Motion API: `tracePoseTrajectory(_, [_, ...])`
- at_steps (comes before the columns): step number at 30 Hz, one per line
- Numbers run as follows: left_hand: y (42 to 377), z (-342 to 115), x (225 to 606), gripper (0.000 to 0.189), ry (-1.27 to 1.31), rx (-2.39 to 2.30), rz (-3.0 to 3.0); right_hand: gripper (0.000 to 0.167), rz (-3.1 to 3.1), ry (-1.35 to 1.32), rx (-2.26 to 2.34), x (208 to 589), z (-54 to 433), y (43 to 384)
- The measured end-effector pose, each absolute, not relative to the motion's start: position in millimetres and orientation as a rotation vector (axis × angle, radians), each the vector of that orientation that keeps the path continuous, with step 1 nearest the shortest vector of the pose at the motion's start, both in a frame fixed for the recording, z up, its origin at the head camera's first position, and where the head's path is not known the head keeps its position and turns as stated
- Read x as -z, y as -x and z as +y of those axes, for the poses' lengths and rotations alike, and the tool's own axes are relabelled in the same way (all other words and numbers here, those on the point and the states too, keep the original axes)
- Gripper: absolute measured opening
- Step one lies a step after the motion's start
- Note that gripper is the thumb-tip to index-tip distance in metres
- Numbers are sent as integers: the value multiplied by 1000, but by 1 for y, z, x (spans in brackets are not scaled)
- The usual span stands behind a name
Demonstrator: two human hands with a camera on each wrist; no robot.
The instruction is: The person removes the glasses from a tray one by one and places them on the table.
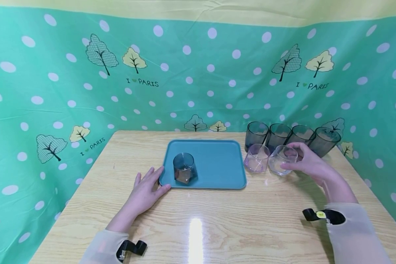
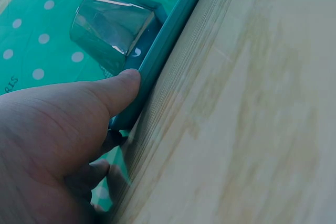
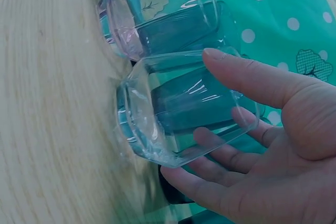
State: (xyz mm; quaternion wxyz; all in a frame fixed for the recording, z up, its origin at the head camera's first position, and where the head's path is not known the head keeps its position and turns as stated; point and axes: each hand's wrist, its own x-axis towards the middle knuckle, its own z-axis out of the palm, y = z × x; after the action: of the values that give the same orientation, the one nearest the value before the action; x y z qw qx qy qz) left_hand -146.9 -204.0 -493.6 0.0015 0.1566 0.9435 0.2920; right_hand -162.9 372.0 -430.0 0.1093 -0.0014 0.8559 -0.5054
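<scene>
On the blue tray (image 1: 217, 165), near its left end, stands a dark tinted glass (image 1: 184, 168). My left hand (image 1: 148, 192) rests at the tray's near left corner, fingers spread against the left side; in the left wrist view, the thumb (image 2: 125, 81) lies on the rim. Right of the tray, my right hand (image 1: 305, 161) holds a clear glass (image 1: 280, 163), thumb on the near side and fingers behind it, as the right wrist view of the clear glass (image 3: 173, 108) shows. Close by on its left stands a pale purple glass (image 1: 257, 161).
Several tall dark glasses (image 1: 255, 135) stand in a row behind the clear and purple ones, along the back right of the wooden table (image 1: 237, 220). A green dotted cloth (image 1: 198, 73) hangs behind the table and at its sides.
</scene>
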Motion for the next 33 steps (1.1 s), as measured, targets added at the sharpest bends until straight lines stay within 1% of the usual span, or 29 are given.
tracePoseTrajectory(8, [147,-204,492,81,-490,-918,2957,104,2539,-5,1507,418,370,161])
tracePoseTrajectory(14, [147,-204,491,81,-488,-922,2957,104,2588,-1,1521,404,366,157])
tracePoseTrajectory(18, [147,-205,491,81,-487,-923,2959,100,2645,0,1563,396,361,153])
tracePoseTrajectory(22, [146,-205,490,80,-487,-921,2960,92,2685,19,1633,387,355,150])
tracePoseTrajectory(33, [145,-206,490,80,-487,-923,2960,90,2672,43,1726,361,327,142])
